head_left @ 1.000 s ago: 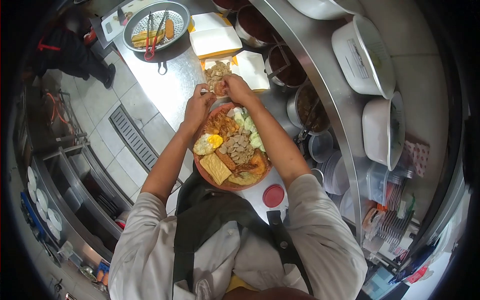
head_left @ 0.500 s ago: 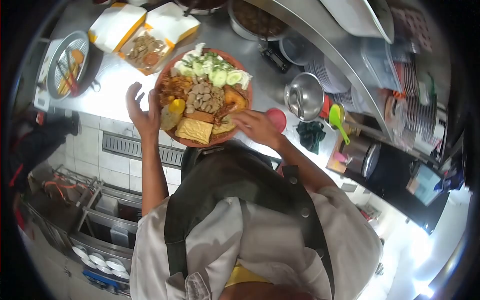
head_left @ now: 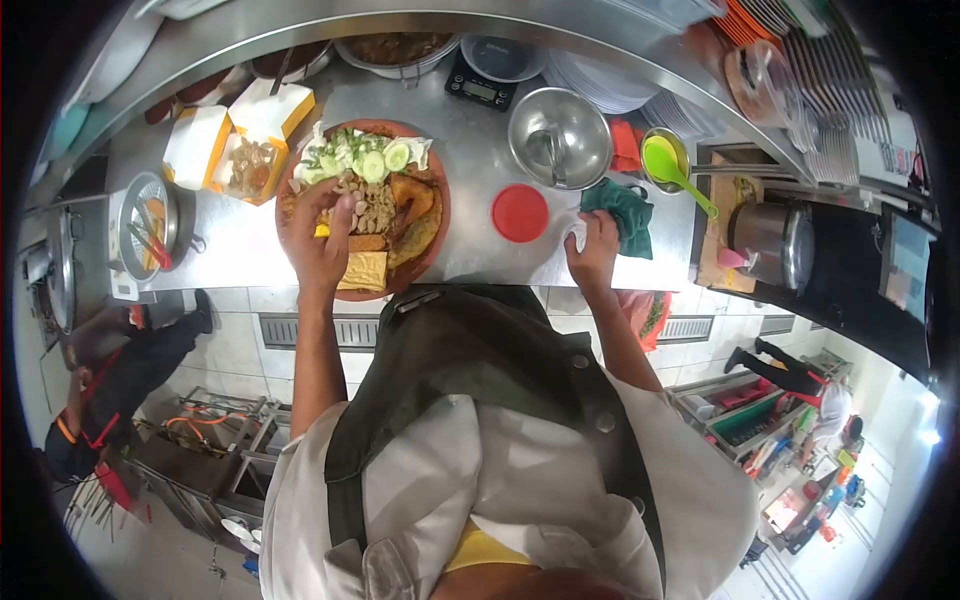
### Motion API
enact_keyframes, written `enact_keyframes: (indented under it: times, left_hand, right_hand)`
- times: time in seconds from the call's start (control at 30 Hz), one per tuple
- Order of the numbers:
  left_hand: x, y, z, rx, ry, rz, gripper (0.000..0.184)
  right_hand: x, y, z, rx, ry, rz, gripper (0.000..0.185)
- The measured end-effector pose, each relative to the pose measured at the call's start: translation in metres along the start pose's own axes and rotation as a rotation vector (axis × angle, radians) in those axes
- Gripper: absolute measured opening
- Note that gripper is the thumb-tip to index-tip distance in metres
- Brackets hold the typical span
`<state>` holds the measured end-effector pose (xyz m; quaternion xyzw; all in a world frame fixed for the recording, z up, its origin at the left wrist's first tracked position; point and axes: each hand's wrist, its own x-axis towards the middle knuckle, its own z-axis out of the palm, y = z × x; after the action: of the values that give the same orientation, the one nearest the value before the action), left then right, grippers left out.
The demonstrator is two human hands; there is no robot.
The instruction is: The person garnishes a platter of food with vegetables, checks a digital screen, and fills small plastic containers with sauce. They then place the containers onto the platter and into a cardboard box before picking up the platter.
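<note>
A round clay-coloured platter (head_left: 440, 220) is loaded with cucumber slices (head_left: 372, 166), pale beans (head_left: 372, 208), a fried chicken piece (head_left: 410, 200) and a yellow fried slab (head_left: 362, 270). Over its left side is my left hand (head_left: 318, 240), thumb apart from the fingers and nothing seen in it; it hides part of the food. My right hand (head_left: 594, 252) rests on the steel counter with its fingers reaching the near left edge of a crumpled green cloth (head_left: 622, 212). Its fingers are stretched and the thumb stands apart. Something whitish shows by the thumb, too unclear to name.
A red lid (head_left: 519, 213), steel bowl (head_left: 585, 125) and green spoon (head_left: 685, 185) are near the cloth. Behind are a scale (head_left: 480, 92) and stacked plates. An open food box (head_left: 250, 165) and strainer basin (head_left: 135, 225) stand left. A shelf (head_left: 420, 22) overhangs; people are behind.
My right hand has left the platter's right edge and moved right to the green cloth. My left hand has shifted from beside the platter to over its left part. The view has turned.
</note>
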<state>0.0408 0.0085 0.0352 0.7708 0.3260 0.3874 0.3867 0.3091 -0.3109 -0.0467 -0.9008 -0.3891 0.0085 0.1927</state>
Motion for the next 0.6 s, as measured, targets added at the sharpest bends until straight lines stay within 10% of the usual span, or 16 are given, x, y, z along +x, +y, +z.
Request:
enact_keyframes:
  times: [0.27,0.43,0.53,0.6]
  left_hand:
    - [-0.064,0.038,0.064,-0.039,-0.252,-0.099,0.024]
    - [-0.077,0.067,0.115,-0.451,-0.771,-0.592,0.033]
    - [-0.079,0.068,0.125,-1.173,-0.818,-1.322,0.061]
    - [-0.075,0.066,0.112,-1.311,-0.765,-1.285,0.073]
  right_hand:
    - [-0.045,0.075,0.038,-0.047,-0.085,-0.228,0.053]
    - [-0.006,0.003,-0.017,0.703,-0.049,0.061,0.046]
    - [0.012,-0.055,-0.042,0.851,-0.384,-0.317,0.033]
    - [0.031,-0.101,-0.056,0.545,-0.341,-0.829,0.026]
